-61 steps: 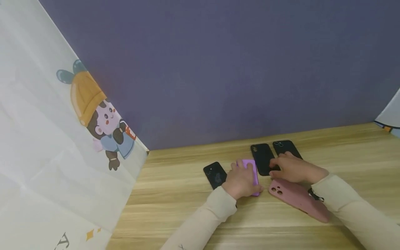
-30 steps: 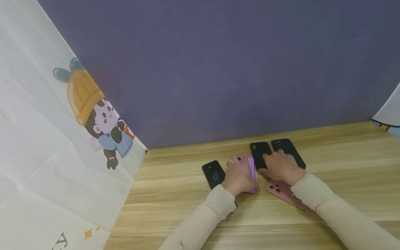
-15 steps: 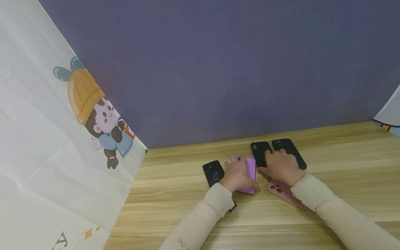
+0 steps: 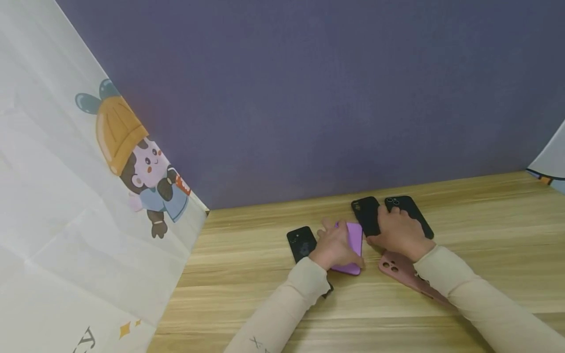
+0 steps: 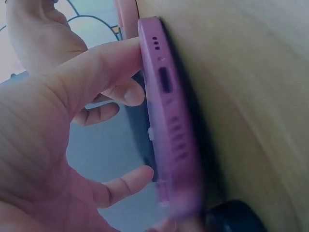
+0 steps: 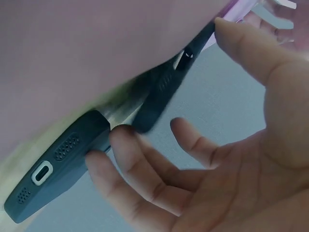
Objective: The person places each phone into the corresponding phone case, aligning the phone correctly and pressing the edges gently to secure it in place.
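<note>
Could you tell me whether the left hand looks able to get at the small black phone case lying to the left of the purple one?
Probably yes. The left hand grips the purple case, and the small black case lies flat on the table just beside it, with nothing between them; the hand would need to let go first.

Purple phone case [image 4: 351,245], black phone cases [image 4: 366,215].

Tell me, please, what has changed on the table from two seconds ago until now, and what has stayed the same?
The right hand slid off the pink case and forward onto the two black phones, thumb now at one phone's edge; that phone's far end shifted slightly left. The left hand still holds the purple phone, barely moved. The small black phone and the pink case stayed in place.
</note>
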Available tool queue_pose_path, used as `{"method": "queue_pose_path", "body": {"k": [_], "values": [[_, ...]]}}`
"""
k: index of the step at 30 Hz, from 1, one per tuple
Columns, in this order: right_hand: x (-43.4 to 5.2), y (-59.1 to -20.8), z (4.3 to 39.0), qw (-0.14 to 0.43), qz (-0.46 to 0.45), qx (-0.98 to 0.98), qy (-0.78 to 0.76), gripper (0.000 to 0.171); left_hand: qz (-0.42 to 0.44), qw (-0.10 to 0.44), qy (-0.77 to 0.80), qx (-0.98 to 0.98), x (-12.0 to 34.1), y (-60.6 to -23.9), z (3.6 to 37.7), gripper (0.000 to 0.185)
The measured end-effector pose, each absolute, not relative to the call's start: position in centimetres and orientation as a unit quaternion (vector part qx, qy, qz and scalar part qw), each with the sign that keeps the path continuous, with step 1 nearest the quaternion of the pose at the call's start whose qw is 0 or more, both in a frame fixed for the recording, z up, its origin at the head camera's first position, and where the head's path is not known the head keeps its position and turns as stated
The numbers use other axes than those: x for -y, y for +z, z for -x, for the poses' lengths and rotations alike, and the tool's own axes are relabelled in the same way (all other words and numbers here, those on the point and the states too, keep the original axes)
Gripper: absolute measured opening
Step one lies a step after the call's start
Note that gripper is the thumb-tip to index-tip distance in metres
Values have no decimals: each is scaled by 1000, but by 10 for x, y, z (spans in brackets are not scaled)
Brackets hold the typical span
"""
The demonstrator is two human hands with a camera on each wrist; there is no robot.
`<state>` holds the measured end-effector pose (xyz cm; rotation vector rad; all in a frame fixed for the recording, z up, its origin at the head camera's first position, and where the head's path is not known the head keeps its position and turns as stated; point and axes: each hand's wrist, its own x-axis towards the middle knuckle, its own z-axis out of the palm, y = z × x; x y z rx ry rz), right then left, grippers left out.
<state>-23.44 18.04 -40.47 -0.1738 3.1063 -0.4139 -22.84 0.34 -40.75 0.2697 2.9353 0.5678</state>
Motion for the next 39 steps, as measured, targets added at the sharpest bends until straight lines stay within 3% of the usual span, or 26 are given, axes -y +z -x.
{"method": "queue_pose_path", "body": {"k": [5,12,15,18,21,27,34,39], "values": [[-185,-403,237,6,61,-987,-149,103,-96,58,201,-973,-8,-408,230,106],[-194,-397,237,-2,85,-979,-183,50,-106,46,162,-980,-8,-407,234,103],[-197,-394,239,-18,100,-978,-182,38,-101,46,172,-979,-7,-404,237,101],[-200,-392,241,-41,115,-976,-181,34,-93,54,190,-976,-5,-401,240,106],[-205,-388,244,-46,118,-974,-189,41,-89,62,208,-972,-2,-398,242,111],[-214,-385,255,-7,116,-971,-207,61,-103,68,185,-975,3,-397,246,78],[-233,-391,270,76,134,-955,-252,51,-100,121,192,-969,9,-398,252,44],[-244,-396,277,158,122,-918,-343,38,-127,184,294,-929,19,-400,261,30]]}}
